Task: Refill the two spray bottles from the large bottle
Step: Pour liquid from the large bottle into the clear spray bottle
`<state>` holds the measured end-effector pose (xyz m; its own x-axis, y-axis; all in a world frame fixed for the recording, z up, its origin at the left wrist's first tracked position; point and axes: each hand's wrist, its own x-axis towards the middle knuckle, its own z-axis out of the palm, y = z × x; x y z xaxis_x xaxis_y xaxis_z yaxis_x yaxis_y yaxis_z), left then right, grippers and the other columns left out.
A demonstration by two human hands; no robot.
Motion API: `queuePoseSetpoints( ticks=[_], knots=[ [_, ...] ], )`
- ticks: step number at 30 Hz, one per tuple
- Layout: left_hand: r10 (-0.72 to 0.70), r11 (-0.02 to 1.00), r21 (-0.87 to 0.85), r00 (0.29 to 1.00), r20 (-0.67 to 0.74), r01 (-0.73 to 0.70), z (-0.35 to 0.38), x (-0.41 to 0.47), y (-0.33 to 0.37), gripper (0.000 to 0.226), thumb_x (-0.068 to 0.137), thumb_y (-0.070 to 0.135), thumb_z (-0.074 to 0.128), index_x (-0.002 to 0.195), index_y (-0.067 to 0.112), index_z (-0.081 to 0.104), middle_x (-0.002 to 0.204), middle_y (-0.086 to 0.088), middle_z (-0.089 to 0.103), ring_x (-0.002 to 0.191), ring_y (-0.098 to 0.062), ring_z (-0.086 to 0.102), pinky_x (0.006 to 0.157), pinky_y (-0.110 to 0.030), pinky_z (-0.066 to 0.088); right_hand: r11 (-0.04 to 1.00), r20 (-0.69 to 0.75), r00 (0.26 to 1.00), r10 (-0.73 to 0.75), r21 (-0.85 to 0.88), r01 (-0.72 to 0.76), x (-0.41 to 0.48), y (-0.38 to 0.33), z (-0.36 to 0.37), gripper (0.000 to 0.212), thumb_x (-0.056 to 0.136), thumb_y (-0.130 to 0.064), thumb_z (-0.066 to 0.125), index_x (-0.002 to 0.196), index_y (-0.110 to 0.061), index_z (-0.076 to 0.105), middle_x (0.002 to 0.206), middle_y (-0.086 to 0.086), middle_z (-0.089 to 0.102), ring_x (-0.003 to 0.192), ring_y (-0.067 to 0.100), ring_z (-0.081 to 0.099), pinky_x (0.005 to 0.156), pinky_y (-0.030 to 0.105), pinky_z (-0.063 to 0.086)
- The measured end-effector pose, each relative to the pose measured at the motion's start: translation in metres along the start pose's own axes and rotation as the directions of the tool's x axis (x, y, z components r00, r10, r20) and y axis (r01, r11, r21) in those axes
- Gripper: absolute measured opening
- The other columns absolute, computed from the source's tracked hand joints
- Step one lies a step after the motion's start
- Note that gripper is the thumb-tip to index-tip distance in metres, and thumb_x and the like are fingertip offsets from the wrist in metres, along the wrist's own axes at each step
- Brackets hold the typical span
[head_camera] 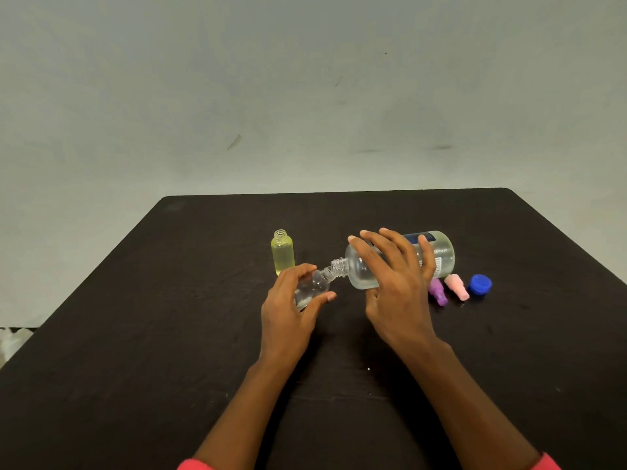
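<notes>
My right hand (397,279) grips the large clear bottle (444,252), tipped on its side with its open threaded neck pointing left. That neck meets the mouth of a small clear spray bottle (314,286), tilted and held in my left hand (291,307); clear liquid shows inside it. A second small bottle (282,253), yellowish and uncapped, stands upright just behind my left hand. To the right on the table lie a purple spray top (438,293), a pink spray top (457,286) and a blue cap (480,284).
Everything sits on a black table (169,334) whose far edge runs in front of a pale grey wall. Pink sleeve cuffs show at the bottom of the view.
</notes>
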<state>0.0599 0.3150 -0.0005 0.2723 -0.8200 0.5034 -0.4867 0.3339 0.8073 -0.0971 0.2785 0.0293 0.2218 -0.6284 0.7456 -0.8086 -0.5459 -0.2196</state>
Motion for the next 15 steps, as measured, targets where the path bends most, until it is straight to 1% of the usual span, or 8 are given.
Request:
queuePoseSetpoints(
  ticks=[4, 15],
  knots=[
    [-0.002, 1.0, 0.004, 1.0, -0.003, 0.002, 0.0004, -0.0001, -0.0002, 0.045, 0.072, 0.022, 0.081, 0.108, 0.034, 0.057, 0.107, 0.015, 0.063, 0.102, -0.002, 0.059, 0.09, -0.029, 0.05, 1.0, -0.004, 1.0, -0.002, 0.003, 0.002, -0.0002, -0.0001, 0.0003, 0.082, 0.055, 0.012, 0.073, 0.128, -0.02, 0.056, 0.131, 0.002, 0.059, 0.129, 0.022, 0.042, 0.118, 0.04, 0.001],
    [-0.009, 1.0, -0.009, 1.0, -0.006, 0.009, 0.0005, -0.0004, -0.0002, 0.046, 0.072, 0.022, 0.082, 0.106, 0.037, 0.056, 0.106, 0.016, 0.063, 0.103, -0.004, 0.059, 0.09, -0.03, 0.05, 1.0, -0.015, 1.0, -0.007, 0.0, 0.007, -0.0005, 0.0002, 0.0007, 0.083, 0.053, 0.012, 0.072, 0.128, -0.021, 0.055, 0.131, 0.002, 0.059, 0.129, 0.022, 0.043, 0.118, 0.04, 0.0]
  ],
)
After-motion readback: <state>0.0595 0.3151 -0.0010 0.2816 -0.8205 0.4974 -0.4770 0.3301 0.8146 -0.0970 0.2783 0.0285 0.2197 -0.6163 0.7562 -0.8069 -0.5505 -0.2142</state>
